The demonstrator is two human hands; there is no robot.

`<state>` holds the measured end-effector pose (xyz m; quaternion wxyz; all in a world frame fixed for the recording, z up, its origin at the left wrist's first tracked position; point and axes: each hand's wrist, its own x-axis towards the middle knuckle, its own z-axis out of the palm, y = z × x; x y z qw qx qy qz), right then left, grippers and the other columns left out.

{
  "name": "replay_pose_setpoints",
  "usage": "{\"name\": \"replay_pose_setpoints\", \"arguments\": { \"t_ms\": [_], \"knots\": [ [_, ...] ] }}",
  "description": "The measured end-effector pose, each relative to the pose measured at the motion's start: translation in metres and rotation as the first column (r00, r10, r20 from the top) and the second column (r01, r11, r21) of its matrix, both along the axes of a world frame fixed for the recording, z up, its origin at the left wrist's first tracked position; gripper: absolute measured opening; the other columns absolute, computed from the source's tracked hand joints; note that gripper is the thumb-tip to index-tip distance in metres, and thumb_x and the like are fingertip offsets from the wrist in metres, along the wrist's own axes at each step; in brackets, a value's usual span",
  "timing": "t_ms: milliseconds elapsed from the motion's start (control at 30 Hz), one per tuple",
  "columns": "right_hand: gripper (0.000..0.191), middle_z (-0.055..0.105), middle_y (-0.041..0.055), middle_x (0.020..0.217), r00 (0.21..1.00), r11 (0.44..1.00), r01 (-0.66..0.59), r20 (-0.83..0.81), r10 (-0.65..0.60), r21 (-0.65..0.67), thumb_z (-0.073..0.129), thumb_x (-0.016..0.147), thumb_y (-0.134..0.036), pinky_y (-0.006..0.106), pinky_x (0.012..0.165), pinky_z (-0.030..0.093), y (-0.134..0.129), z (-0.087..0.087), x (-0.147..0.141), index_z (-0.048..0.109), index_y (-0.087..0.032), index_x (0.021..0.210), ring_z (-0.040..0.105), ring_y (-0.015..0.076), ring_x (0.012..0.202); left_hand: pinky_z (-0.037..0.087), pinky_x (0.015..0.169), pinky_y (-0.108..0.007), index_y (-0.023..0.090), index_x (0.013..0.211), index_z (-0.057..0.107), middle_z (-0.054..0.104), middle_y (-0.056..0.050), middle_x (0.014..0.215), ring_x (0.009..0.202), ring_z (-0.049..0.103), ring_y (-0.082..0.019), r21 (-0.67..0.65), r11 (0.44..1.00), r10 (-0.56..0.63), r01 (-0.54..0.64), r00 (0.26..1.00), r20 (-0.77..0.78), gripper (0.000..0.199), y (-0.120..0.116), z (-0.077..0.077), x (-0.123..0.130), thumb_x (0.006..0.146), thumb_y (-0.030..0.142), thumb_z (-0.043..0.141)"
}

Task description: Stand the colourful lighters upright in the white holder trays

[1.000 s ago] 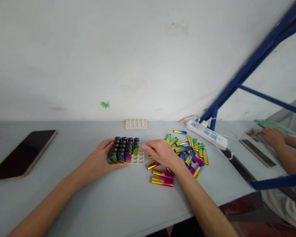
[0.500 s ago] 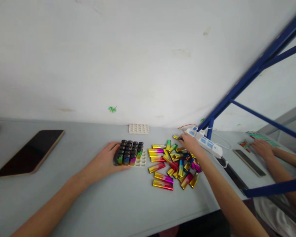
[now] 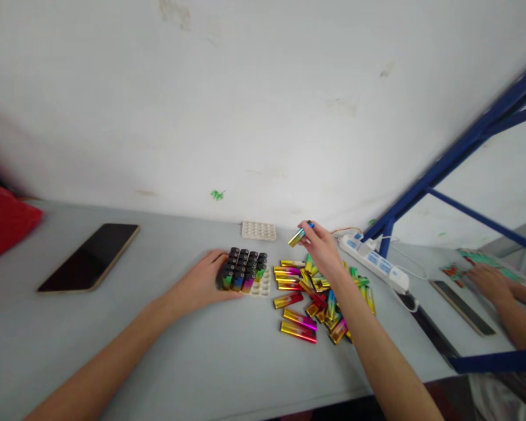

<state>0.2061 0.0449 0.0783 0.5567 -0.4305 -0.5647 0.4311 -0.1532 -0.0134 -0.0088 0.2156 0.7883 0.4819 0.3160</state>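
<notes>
Rows of upright lighters [image 3: 242, 270] with black tops fill most of a white holed tray [image 3: 261, 284]; holes on its right side show bare. My left hand [image 3: 206, 278] curls around the left side of these standing lighters, with its fingers behind and its thumb in front. Above the loose pile, my right hand [image 3: 319, 245] pinches a gold and blue lighter [image 3: 298, 235], tilted with its gold end down to the left. Beneath that hand and forearm lies a heap of shiny loose lighters [image 3: 300, 318] in gold, red, pink and green, partly hidden by the arm.
A second white tray [image 3: 258, 230] lies against the wall. At left are a dark phone [image 3: 90, 257] and a red cloth-like thing [image 3: 4, 216]. A power strip [image 3: 374, 262] and blue metal frame [image 3: 421, 184] stand at right. Beyond them are another person's hands [image 3: 491, 283].
My right hand has lifted a lighter from the far side of the heap and moved it left. My left hand stays at the tray. The camera view has shifted left.
</notes>
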Motion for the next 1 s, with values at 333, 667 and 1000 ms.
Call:
{"name": "replay_pose_setpoints", "arguments": {
  "t_ms": [333, 667, 1000],
  "knots": [
    [0.083, 0.038, -0.0133, 0.069, 0.966, 0.937, -0.257, -0.094, 0.241, -0.237, 0.089, 0.088, -0.110, 0.024, 0.049, 0.027, -0.055, -0.027, -0.054, 0.062, -0.032, 0.099, 0.027, 0.0116, 0.055, 0.066, 0.140, -0.061, 0.026, 0.148, 0.086, 0.088, -0.017, 0.158, 0.152, 0.083, -0.047, -0.002, 1.000, 0.006, -0.006, 0.999, -0.033, 0.088, -0.006, 0.004, -0.003, 0.078, 0.071, 0.116],
    [0.071, 0.035, -0.0053, 0.065, 0.917, 0.995, 0.096, 0.390, -0.091, 0.008, 0.060, 0.107, -0.086, 0.035, 0.064, 0.027, -0.079, -0.041, -0.072, 0.035, -0.033, 0.067, 0.036, 0.0160, 0.066, 0.069, 0.137, -0.064, 0.029, 0.150, 0.084, 0.088, -0.015, 0.156, 0.151, 0.084, -0.048, 0.056, 0.998, -0.004, 0.008, 0.998, -0.069, 0.084, -0.005, -0.001, -0.007, 0.082, 0.068, 0.114],
    [0.053, 0.047, -0.0053, 0.067, 0.898, 0.997, 0.070, 0.436, -0.068, 0.012, 0.059, 0.108, -0.073, 0.033, 0.066, 0.035, -0.075, -0.046, -0.068, 0.041, -0.033, 0.077, 0.046, 0.0187, 0.069, 0.071, 0.135, -0.068, 0.027, 0.150, 0.084, 0.088, -0.016, 0.154, 0.149, 0.085, -0.049, 0.054, 0.998, -0.011, 0.014, 0.997, -0.073, 0.081, -0.005, 0.002, -0.007, 0.085, 0.067, 0.110]
  ]
}}
